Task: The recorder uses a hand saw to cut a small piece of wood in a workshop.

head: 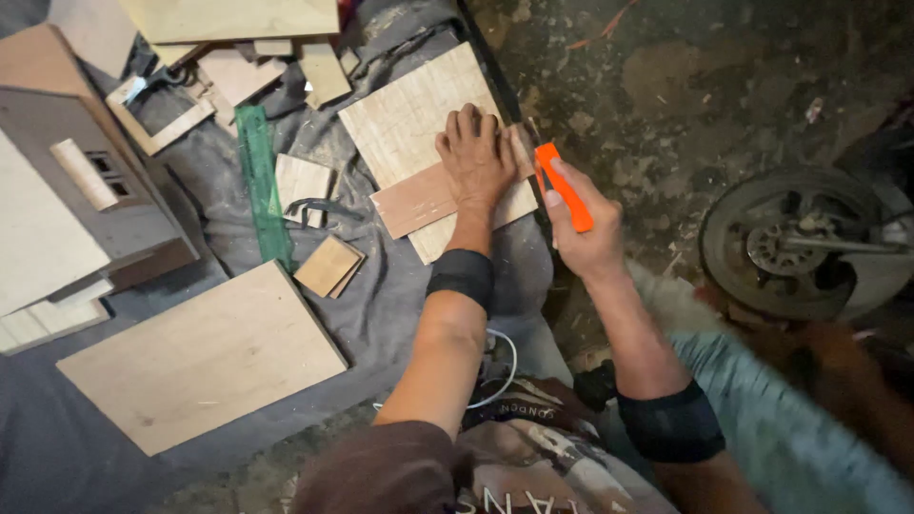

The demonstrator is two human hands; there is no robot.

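On the grey cloth [381, 286], the left hand [473, 157] presses flat on a reddish strip [419, 202] over a pale board [409, 119]; the right hand [583, 228] grips an orange knife [564, 187].

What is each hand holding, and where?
Right hand grips the orange utility knife by its handle; left hand presses flat on the wooden strip.

Looks like a makeshift floor workshop. Cut pale plywood panels [205, 357] and offcuts strewn over a dusty grey cloth [381, 305] at left and centre, with a long green plastic ruler [262, 186] among them. Stained bare concrete floor [685, 95] at upper right, beside a dark spoked wheel [795, 243].
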